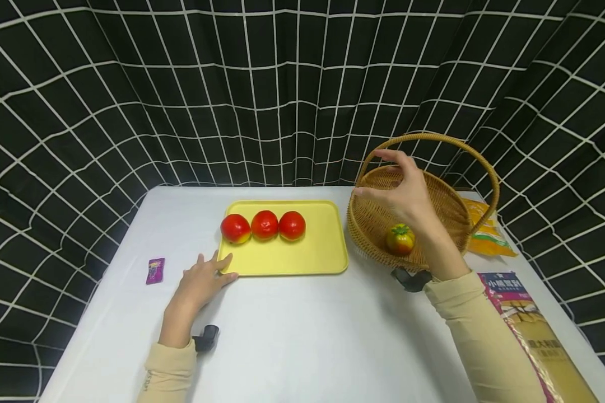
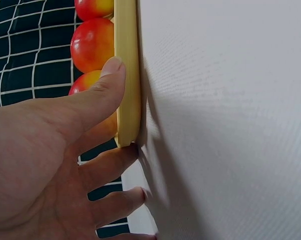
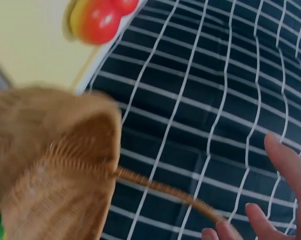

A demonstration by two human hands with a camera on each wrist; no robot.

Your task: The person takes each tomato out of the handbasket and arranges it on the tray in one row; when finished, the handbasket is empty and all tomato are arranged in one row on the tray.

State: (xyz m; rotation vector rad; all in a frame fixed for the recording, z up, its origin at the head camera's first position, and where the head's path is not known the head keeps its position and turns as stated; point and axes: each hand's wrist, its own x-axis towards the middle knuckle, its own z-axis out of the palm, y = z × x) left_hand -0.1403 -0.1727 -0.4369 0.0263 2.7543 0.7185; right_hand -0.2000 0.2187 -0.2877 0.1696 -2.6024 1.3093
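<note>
A yellow tray point(image 1: 282, 260) carries three shiny red fruits with yellow undersides: the left fruit point(image 1: 235, 229), the middle fruit point(image 1: 265, 225) and the right fruit point(image 1: 292, 225). My left hand point(image 1: 201, 282) is at the tray's near left corner, fingers spread, its thumb against the rim in the left wrist view. Over the wicker basket point(image 1: 368, 249) is my right hand point(image 1: 403, 187), thumb and fingers parted with nothing between them. Inside the basket lies a yellow-red, tomato-like fruit point(image 1: 400, 239) with a green leafy top. The basket's arched handle point(image 1: 433, 136) rises behind the right hand.
A small purple packet point(image 1: 155, 271) lies on the white table point(image 1: 292, 336) left of the tray. An orange bag point(image 1: 486, 232) sits behind the basket's right side. A long printed package point(image 1: 534, 330) lies along the right edge. Black gridded cloth point(image 1: 282, 95) surrounds the table.
</note>
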